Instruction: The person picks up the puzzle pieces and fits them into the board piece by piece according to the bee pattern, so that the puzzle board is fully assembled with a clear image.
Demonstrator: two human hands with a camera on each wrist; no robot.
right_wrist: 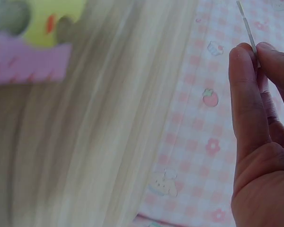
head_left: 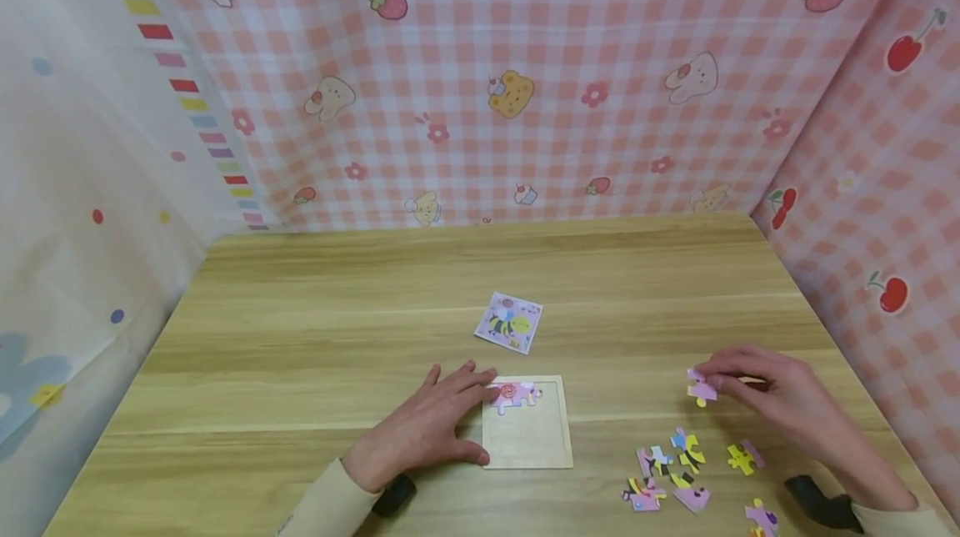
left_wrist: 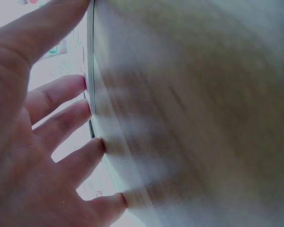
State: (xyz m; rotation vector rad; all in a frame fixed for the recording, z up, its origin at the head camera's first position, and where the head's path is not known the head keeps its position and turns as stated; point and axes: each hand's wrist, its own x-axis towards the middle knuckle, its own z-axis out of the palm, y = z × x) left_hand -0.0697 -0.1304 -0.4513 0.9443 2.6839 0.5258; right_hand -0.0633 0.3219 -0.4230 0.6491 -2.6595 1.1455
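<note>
My right hand (head_left: 772, 391) pinches a pink jigsaw puzzle piece (head_left: 702, 390) with a yellow tab between thumb and fingertips. The right wrist view catches that piece edge-on as a thin strip (right_wrist: 249, 33). My left hand (head_left: 423, 424) rests with spread fingers at the left side of a square wooden puzzle tray (head_left: 566, 429), its thumb by the lower left corner and fingertips over the upper left. Inside the tray, along its top left, lie pink puzzle pieces (head_left: 517, 395) with a red swirl. Left fingers (left_wrist: 61, 125) touch the tray's edge in the left wrist view.
Several loose puzzle pieces (head_left: 687, 451) lie on the wooden table (head_left: 300, 337) right of the tray, with a yellow and pink one (head_left: 742, 459) nearer my right arm. A small bee picture card (head_left: 510, 323) lies behind the tray. Checked curtains (head_left: 450, 103) border the table.
</note>
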